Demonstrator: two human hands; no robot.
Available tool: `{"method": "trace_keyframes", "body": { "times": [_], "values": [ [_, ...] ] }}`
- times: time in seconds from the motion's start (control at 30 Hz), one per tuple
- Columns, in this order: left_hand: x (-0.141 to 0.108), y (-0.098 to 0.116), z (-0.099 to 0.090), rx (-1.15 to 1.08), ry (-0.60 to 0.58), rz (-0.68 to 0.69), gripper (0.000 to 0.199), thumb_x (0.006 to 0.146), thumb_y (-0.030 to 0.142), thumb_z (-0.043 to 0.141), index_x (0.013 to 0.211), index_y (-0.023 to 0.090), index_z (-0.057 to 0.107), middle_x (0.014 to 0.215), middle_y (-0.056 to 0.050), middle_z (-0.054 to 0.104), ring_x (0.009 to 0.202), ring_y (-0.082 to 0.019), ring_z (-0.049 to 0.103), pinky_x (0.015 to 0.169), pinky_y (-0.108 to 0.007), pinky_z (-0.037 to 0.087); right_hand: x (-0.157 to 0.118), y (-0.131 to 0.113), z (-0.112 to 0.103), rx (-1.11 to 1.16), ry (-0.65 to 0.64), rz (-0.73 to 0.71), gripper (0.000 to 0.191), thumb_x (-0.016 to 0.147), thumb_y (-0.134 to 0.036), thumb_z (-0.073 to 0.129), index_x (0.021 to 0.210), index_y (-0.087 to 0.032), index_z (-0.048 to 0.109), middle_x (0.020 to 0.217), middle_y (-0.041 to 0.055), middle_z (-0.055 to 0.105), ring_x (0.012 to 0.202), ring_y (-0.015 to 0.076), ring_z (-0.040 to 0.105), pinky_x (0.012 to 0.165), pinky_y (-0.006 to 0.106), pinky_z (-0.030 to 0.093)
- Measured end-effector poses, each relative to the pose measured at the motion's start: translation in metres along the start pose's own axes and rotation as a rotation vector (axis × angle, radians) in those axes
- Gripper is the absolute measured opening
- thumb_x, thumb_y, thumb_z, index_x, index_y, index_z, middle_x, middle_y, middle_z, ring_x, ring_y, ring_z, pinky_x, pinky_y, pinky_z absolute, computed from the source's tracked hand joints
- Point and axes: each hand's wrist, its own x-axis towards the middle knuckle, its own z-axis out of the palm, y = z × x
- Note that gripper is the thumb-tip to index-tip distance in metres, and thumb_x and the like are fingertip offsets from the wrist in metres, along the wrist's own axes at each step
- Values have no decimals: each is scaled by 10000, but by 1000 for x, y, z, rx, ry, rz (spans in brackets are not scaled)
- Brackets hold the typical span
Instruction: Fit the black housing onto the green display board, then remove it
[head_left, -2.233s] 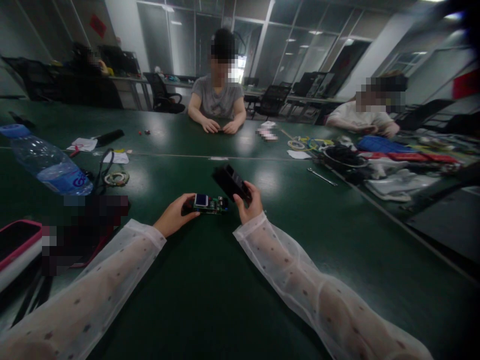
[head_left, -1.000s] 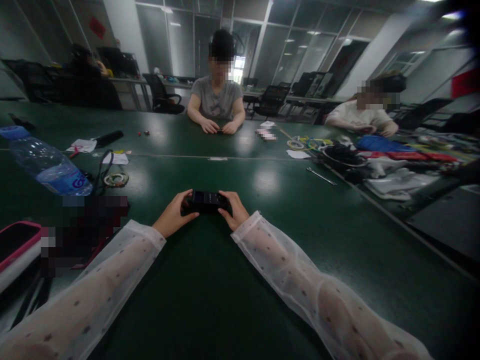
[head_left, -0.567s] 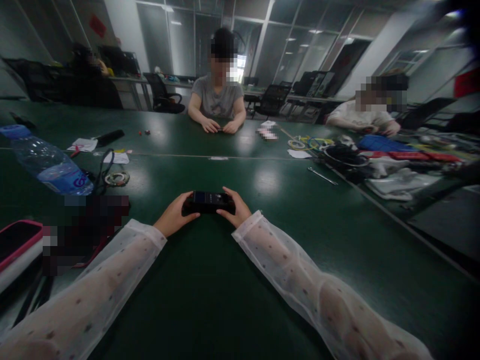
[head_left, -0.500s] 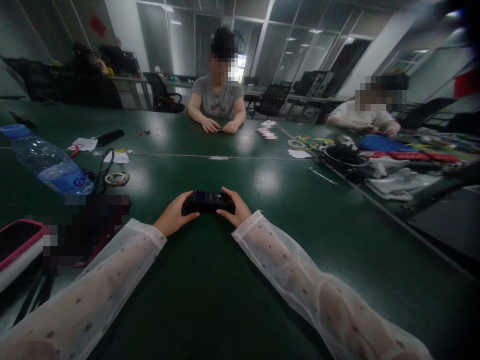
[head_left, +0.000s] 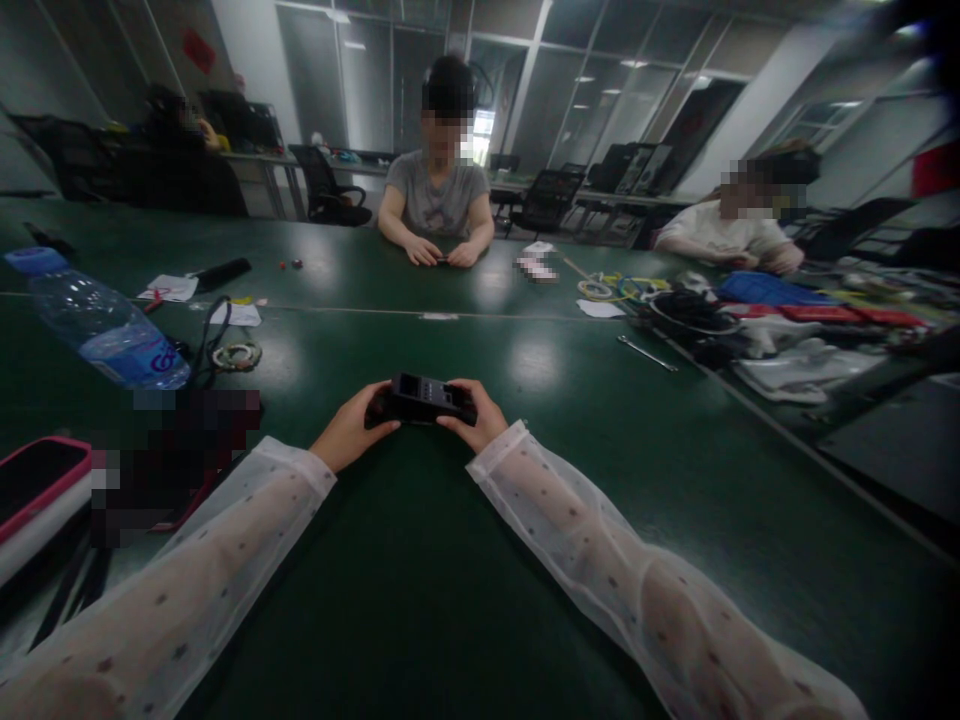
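Between my two hands is a black handheld device (head_left: 429, 400) with a small dark screen at its left part and small buttons beside it. Its exact kind I cannot make out. My left hand (head_left: 354, 428) grips the left end, thumb along the near side. The right end is in my right hand (head_left: 481, 418), whose thumb also lies on the near side. The device sits at a slant, its right end a little lower in the view. My fingers behind it are partly hidden. Below is the green table (head_left: 435, 560); whether the device touches it I cannot tell.
At left stand a water bottle (head_left: 112, 330), a pink-edged phone (head_left: 45, 480) and a coiled bracelet-like ring (head_left: 237, 356). A wrench (head_left: 646, 353) lies at right, before a pile of cables and bags (head_left: 795, 350). Across the table sits a person in grey (head_left: 439, 190); another sits far right.
The black device has turned and tilted in my hands, so its screen and buttons show more plainly and its right end sits lower. Both hands keep hold of it.
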Motion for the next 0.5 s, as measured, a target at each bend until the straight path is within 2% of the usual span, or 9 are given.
{"method": "trace_keyframes", "body": {
  "times": [0.23,0.4,0.5],
  "values": [
    [1,-2,-1,67,11,10,529,788,285,632,1267,192,426,1051,-89,603,885,-232,593,711,-379,479,0,0,1,89,236,-31,509,728,-328,676,1154,-241,412,1111,69,548,1024,223,572,894,424,486],
    [0,1,-2,52,2,-6,507,796,280,629,1255,185,437,1065,-87,604,897,-233,590,715,-377,475,2,5,-3,-11,510,-48,501,738,-319,650,1154,-199,397,1105,92,499,1001,222,548,877,396,483],
    [0,1,-2,53,1,3,506,799,282,627,1257,186,436,1056,-85,604,885,-229,588,716,-375,473,4,12,-5,-77,587,0,493,711,-293,656,1120,-172,409,1069,102,497,939,228,547,850,422,478]
  ]
}}
